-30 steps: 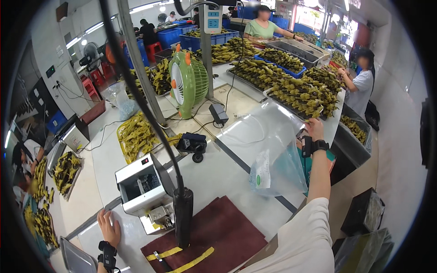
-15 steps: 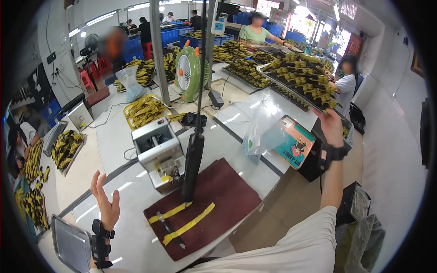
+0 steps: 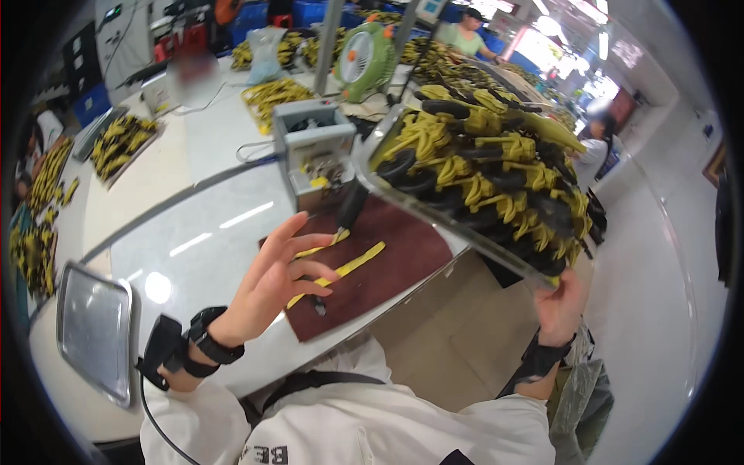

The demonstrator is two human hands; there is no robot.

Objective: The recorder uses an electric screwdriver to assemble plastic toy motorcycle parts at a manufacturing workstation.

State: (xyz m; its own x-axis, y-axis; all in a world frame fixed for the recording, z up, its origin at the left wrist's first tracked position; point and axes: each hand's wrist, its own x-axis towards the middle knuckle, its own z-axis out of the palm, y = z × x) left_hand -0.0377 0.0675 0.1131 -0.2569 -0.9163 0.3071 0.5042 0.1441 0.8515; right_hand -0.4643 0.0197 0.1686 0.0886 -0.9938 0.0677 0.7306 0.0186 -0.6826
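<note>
A metal tray (image 3: 456, 233) loaded with yellow-and-black strap-like pieces (image 3: 480, 167) is held up on the right side, tilted, above the table's edge. My right hand (image 3: 559, 306) grips its near right corner. My left hand (image 3: 279, 267), fingers spread and holding nothing, hovers over the left part of a dark red mat (image 3: 411, 240). Beneath its fingers lie yellow strips (image 3: 353, 267) and a small black-and-silver tool (image 3: 318, 305) that is partly hidden. A black tool handle (image 3: 353, 208) hangs over the mat, its upper part hidden by the tray.
Behind the mat stands a grey box-shaped machine (image 3: 314, 143), with a green fan (image 3: 364, 62) farther back. A second metal tray (image 3: 128, 341) rests at the left. More strap pieces (image 3: 120, 143) lie on trays around the table. Co-workers sit at the far right and far left.
The loaded tray has come nearer and leftward, carried by my right hand. My left hand has swung right, over the mat. The view has shifted downward.
</note>
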